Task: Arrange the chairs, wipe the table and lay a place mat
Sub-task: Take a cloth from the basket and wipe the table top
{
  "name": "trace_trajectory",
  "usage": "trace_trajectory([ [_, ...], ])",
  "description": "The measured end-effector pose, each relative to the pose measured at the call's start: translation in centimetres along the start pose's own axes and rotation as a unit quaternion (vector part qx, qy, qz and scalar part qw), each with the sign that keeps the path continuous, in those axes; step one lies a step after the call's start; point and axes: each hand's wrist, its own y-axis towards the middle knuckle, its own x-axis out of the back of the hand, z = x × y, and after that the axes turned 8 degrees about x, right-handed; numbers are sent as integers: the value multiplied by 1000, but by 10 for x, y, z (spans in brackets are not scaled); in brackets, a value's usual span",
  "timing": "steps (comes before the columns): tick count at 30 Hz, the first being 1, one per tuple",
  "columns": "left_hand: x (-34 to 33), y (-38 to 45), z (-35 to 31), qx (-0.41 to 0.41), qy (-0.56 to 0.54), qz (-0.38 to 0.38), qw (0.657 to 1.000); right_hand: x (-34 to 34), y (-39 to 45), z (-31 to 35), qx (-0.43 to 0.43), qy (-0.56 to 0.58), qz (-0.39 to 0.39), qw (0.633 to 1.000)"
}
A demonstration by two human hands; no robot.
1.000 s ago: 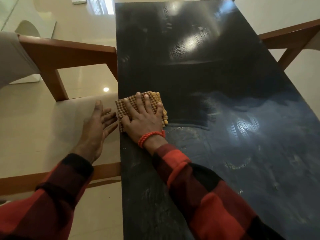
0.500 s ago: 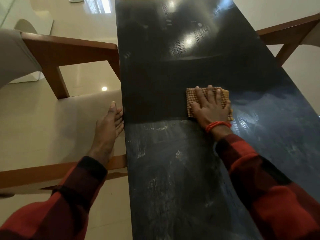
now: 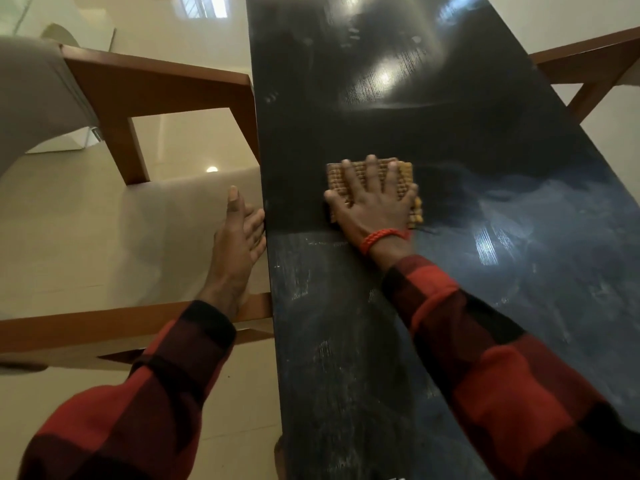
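Cloth (image 3: 403, 174) half hidden under right hand (image 3: 375, 206)

We find no readable text, labels, brand names, numbers or signs anywhere in view. The dark counter (image 3: 398, 81), the waffle-weave cloth (image 3: 403, 174) and the wooden chair (image 3: 156, 84) all appear unmarked.

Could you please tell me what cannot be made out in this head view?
- Most of the cloth: covered by the right hand.
- Left hand fingers: curled behind the table edge.
- Right-side chair: cut off by the frame.
- Place mat: not in view.
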Motion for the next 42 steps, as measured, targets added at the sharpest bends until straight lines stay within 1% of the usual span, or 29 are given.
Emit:
trace_trajectory([
  [2,2,0,-2,8,-25,5,1000,-9,-9,35,51,7,0,999],
  [4,5,-1,-4,15,-74,10,997,-17,-21,61,99,8,1,995],
  [7,11,-1,-7,22,-122,14,992,-28,-36,78,150,-3,3,989],
  [10,11,-1,-6,27,-129,11,991,-29,-44,79,168,-2,7,986],
  [14,9,1,-4,18,-115,5,993,-28,-46,73,170,18,5,985],
  [16,11,1,-4,18,-105,10,994,-25,-45,65,165,21,1,986],
  [18,13,-1,-4,21,-85,15,996,-19,-41,48,137,23,3,990],
  [23,11,-14,4,9,-41,15,999,0,-21,-27,10,7,1,1000],
  [27,11,-23,12,5,-31,28,999,14,4,-89,-85,9,9,996],
  [29,14,-26,15,4,-28,31,999,23,13,-110,-128,18,8,992],
  [31,15,-27,17,4,-26,31,999,29,18,-120,-148,19,11,989],
  [34,14,-30,20,2,-30,31,999,28,15,-110,-155,13,16,988],
  [36,12,-32,22,-1,-30,31,999,22,9,-93,-142,3,11,990],
  [38,10,-33,22,-1,-30,27,999,15,-1,-67,-106,-4,8,994],
  [42,9,-34,18,4,-44,19,999,-1,-32,3,-5,3,17,1000],
])
